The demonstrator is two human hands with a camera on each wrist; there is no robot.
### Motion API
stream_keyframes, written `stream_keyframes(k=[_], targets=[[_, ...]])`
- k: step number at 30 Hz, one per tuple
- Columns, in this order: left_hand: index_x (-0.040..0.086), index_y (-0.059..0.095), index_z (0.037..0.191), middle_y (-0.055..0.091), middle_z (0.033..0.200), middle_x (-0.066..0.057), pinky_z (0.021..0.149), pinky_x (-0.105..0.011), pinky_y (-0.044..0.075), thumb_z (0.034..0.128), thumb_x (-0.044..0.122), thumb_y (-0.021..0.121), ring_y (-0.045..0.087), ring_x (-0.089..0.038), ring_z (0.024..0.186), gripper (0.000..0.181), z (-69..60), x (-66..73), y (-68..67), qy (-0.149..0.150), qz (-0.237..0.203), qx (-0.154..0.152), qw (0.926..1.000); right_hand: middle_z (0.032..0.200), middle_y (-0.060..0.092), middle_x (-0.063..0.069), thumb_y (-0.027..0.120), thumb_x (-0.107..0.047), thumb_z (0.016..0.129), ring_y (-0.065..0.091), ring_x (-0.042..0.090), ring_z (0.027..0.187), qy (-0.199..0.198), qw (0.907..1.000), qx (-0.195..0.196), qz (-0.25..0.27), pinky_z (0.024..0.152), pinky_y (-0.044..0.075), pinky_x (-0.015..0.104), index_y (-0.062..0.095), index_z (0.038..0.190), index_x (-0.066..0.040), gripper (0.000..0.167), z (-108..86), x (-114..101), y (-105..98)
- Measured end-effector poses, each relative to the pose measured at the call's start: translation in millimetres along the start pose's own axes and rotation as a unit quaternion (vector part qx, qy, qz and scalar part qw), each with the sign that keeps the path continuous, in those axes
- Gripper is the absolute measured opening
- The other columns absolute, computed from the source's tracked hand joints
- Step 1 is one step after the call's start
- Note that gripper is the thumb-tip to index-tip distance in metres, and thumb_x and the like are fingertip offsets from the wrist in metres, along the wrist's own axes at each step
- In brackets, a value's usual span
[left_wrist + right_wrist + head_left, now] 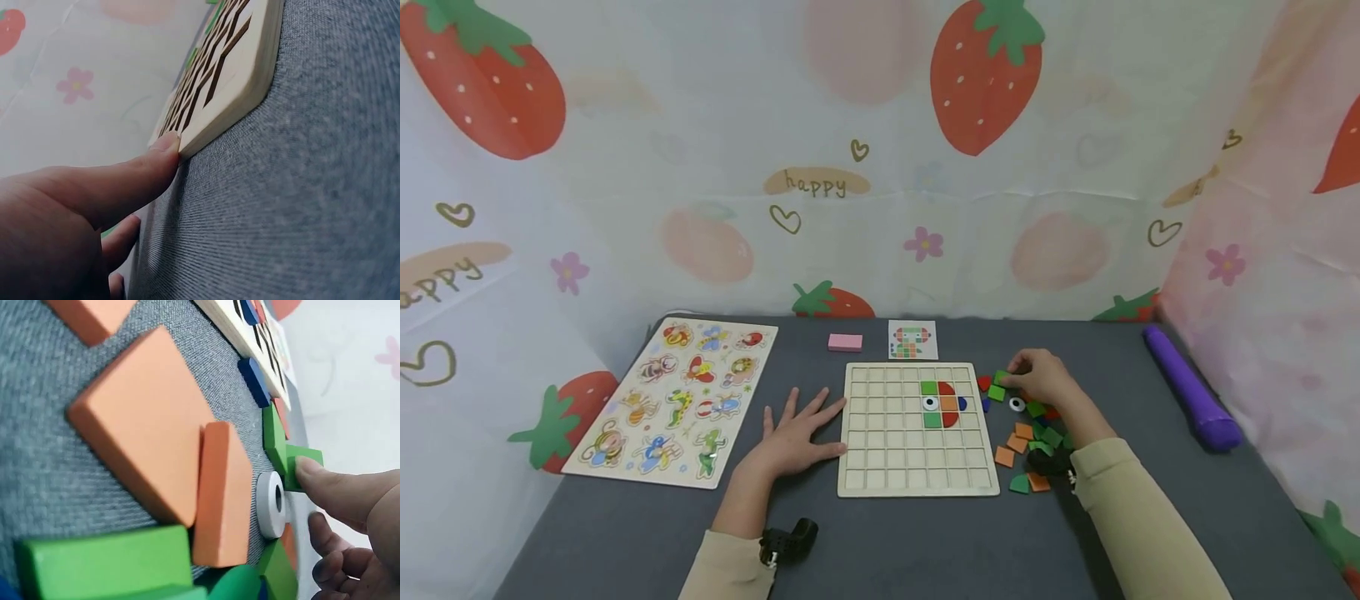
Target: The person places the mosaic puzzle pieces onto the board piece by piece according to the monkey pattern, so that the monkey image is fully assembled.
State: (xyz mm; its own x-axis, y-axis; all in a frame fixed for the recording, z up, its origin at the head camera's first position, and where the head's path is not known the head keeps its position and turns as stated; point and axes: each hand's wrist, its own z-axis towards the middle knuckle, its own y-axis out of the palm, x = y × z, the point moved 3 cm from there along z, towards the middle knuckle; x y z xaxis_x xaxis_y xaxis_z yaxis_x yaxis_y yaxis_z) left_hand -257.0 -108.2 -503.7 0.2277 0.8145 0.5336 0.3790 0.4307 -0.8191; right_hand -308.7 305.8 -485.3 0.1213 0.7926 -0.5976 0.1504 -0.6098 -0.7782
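Note:
A light wooden grid board (pixel 880 475) lies flat on the grey table. Green, red and orange pieces, a white eye piece (pixel 931 403) and a blue piece (pixel 962 403) sit in its upper right cells. My left hand (pixel 796 440) rests beside the board with fingers spread; its thumb touches the board's edge, as the left wrist view shows. At the loose pieces right of the board, my right hand (pixel 1042 375) pinches a green square block (pixel 304 456) between thumb and finger. Another green block (pixel 274 439) and a white ring piece (pixel 270 505) lie close by.
Loose orange blocks (pixel 1004 456) and several green pieces spread right of the board. A picture card (pixel 913 340) and a pink block (pixel 845 342) lie behind it. An insect puzzle board (pixel 700 400) is at left, a purple cylinder (pixel 1191 387) at right.

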Motion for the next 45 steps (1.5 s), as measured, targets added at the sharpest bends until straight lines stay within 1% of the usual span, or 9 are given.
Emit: stream_keyframes(k=[2, 6, 13, 19, 23, 29, 35, 39, 45], targets=[[0.031, 0.036, 0.158, 0.019, 0.170, -0.005, 0.113, -0.075, -0.013, 0.0910, 0.051, 0.070, -0.008, -0.043, 0.155, 0.077, 1.0, 1.3, -0.4, 0.005, -0.004, 0.001, 1.0000, 0.110, 0.065, 0.016, 0.073, -0.025, 0.095, 0.058, 0.028, 0.090, 0.000, 1.0000, 0.005, 0.001, 0.072, 0.050, 0.036, 0.065, 0.102, -0.007, 0.021, -2.6, -1, -3], [0.032, 0.036, 0.158, 0.018, 0.170, -0.004, 0.113, -0.075, -0.013, 0.0908, 0.052, 0.070, -0.009, -0.043, 0.155, 0.078, 3.6, 1.2, 0.3, 0.006, -0.001, 0.000, 1.0000, 0.110, 0.065, 0.017, 0.072, -0.024, 0.095, 0.059, 0.028, 0.089, -0.013, 0.9999, 0.008, 0.001, 0.071, 0.050, 0.036, 0.065, 0.101, -0.007, 0.019, -7.4, -7, -7], [0.030, 0.036, 0.158, 0.019, 0.170, -0.005, 0.112, -0.075, -0.012, 0.0910, 0.052, 0.069, -0.007, -0.044, 0.155, 0.078, 3.6, -1.9, 1.3, 0.007, 0.003, 0.005, 1.0000, 0.100, 0.066, 0.012, 0.074, -0.026, 0.094, 0.058, 0.025, 0.082, -0.037, 0.9991, 0.018, -0.001, 0.066, 0.049, 0.034, 0.066, 0.099, -0.008, 0.020, -12.7, -21, -8], [0.032, 0.036, 0.158, 0.018, 0.170, -0.004, 0.113, -0.074, -0.013, 0.0907, 0.052, 0.070, -0.009, -0.042, 0.155, 0.078, 2.4, -4.0, 1.1, -0.003, 0.003, 0.001, 1.0000, 0.101, 0.069, 0.010, 0.074, -0.028, 0.094, 0.060, 0.024, 0.081, -0.057, 0.9981, 0.017, 0.015, 0.067, 0.050, 0.035, 0.069, 0.103, -0.009, 0.021, -16.7, -36, -6], [0.033, 0.036, 0.158, 0.018, 0.170, -0.003, 0.113, -0.074, -0.014, 0.0909, 0.053, 0.069, -0.010, -0.042, 0.155, 0.077, 3.4, -4.4, 0.8, -0.002, 0.006, 0.004, 1.0000, 0.099, 0.069, 0.009, 0.073, -0.029, 0.094, 0.062, 0.024, 0.084, -0.063, 0.9972, 0.023, 0.033, 0.070, 0.052, 0.036, 0.071, 0.105, -0.010, 0.023, -18.4, -47, -2], [0.033, 0.036, 0.158, 0.019, 0.170, -0.003, 0.113, -0.075, -0.013, 0.0908, 0.053, 0.069, -0.009, -0.042, 0.155, 0.077, 4.8, -3.9, 1.3, 0.002, 0.003, 0.004, 1.0000, 0.097, 0.070, 0.007, 0.074, -0.029, 0.094, 0.064, 0.023, 0.086, -0.070, 0.9958, 0.012, 0.056, 0.072, 0.053, 0.036, 0.074, 0.105, -0.010, 0.022, -18.7, -61, 9], [0.033, 0.037, 0.157, 0.019, 0.170, -0.003, 0.113, -0.075, -0.013, 0.0907, 0.052, 0.070, -0.009, -0.042, 0.155, 0.077, 5.0, -3.6, 1.8, 0.003, 0.002, 0.002, 1.0000, 0.094, 0.070, 0.005, 0.074, -0.028, 0.094, 0.064, 0.026, 0.087, -0.078, 0.9945, 0.009, 0.069, 0.071, 0.051, 0.036, 0.075, 0.103, -0.012, 0.019, -18.3, -73, 19], [0.033, 0.037, 0.157, 0.019, 0.170, -0.003, 0.113, -0.075, -0.013, 0.0908, 0.051, 0.070, -0.008, -0.042, 0.156, 0.076, 4.9, -2.9, 1.7, 0.003, 0.002, 0.003, 1.0000, 0.093, 0.070, 0.005, 0.075, -0.028, 0.093, 0.064, 0.022, 0.086, -0.085, 0.9936, 0.006, 0.074, 0.072, 0.052, 0.036, 0.075, 0.102, -0.012, 0.018, -15.5, -78, 25], [0.033, 0.038, 0.157, 0.019, 0.170, -0.003, 0.113, -0.074, -0.012, 0.0909, 0.051, 0.070, -0.008, -0.042, 0.156, 0.076, 3.5, -1.7, 0.0, 0.001, 0.001, 0.005, 1.0000, 0.091, 0.070, 0.004, 0.075, -0.027, 0.092, 0.062, 0.021, 0.084, -0.102, 0.9916, -0.004, 0.079, 0.070, 0.051, 0.035, 0.075, 0.100, -0.012, 0.017, -11.0, -86, 35]])
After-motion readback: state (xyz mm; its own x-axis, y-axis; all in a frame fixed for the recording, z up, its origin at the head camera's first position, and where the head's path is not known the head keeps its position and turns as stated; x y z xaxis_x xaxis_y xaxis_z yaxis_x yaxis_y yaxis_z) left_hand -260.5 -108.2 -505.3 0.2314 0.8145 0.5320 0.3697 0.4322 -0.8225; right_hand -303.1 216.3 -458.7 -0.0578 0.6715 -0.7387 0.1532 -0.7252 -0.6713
